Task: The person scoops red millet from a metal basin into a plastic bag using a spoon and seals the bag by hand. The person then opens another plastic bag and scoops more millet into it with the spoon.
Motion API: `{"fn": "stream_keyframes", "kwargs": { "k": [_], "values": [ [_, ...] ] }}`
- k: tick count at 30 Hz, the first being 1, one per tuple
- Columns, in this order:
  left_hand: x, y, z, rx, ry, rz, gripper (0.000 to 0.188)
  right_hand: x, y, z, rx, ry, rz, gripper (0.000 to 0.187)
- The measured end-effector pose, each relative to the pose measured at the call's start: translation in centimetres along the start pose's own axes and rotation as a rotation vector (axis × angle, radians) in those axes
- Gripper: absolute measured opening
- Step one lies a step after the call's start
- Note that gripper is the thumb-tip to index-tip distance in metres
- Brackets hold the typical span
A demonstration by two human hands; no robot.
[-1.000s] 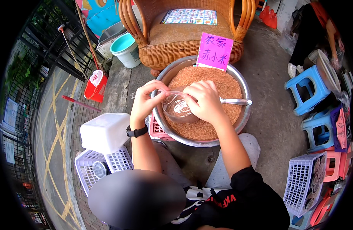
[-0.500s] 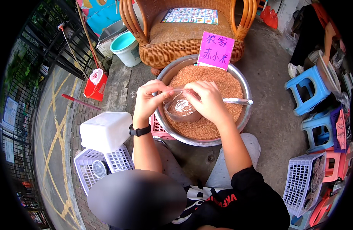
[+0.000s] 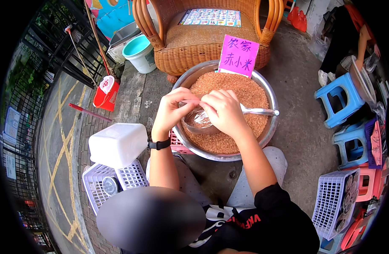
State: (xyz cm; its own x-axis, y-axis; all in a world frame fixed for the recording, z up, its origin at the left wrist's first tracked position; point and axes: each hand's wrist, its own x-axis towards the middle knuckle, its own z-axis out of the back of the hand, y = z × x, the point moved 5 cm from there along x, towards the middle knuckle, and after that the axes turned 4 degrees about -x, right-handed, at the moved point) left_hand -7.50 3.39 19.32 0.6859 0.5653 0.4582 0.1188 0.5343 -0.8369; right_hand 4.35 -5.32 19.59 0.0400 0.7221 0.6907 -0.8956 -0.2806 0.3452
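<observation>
Over a wide metal basin [image 3: 268,139] of reddish-brown grain [image 3: 241,91], I hold a clear plastic bag [image 3: 202,122] by its rim. My left hand [image 3: 172,111] pinches the rim on the left, thumb against fingers. My right hand [image 3: 225,112] pinches it close by, so the rim is drawn nearly flat between them. Grain colour shows through the bag; whether it is inside or behind, I cannot tell. Beside my right hand, the metal handle of a spoon or scoop [image 3: 260,111] reaches past the basin's right edge; its head is hidden.
A pink handwritten sign [image 3: 238,55] stands at the basin's far edge, before a wicker chair [image 3: 190,59]. A white plastic tub [image 3: 117,146] and a lavender basket [image 3: 91,186] are at left. Blue stools [image 3: 340,99] line the right, where another person's arm [image 3: 362,48] shows.
My hands have come closer together along the bag's rim. Its round opening has narrowed to a nearly flat edge. My left hand has shifted slightly right.
</observation>
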Motion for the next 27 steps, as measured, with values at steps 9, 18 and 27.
{"fn": "stream_keyframes", "kwargs": {
  "k": [9,18,27],
  "values": [
    [-0.03,-0.06,-0.02,-0.008,0.004,-0.032,0.011,-0.15,-0.12,0.09,0.030,0.007,0.015,0.009],
    [-0.11,-0.58,0.46,0.215,-0.040,-0.141,0.007,-0.06,-0.25,0.38,0.011,-0.008,0.001,0.010],
    [0.08,-0.39,-0.46,0.080,-0.040,-0.052,0.006,-0.20,-0.79,0.10,0.039,-0.023,-0.043,0.008]
  ]
}}
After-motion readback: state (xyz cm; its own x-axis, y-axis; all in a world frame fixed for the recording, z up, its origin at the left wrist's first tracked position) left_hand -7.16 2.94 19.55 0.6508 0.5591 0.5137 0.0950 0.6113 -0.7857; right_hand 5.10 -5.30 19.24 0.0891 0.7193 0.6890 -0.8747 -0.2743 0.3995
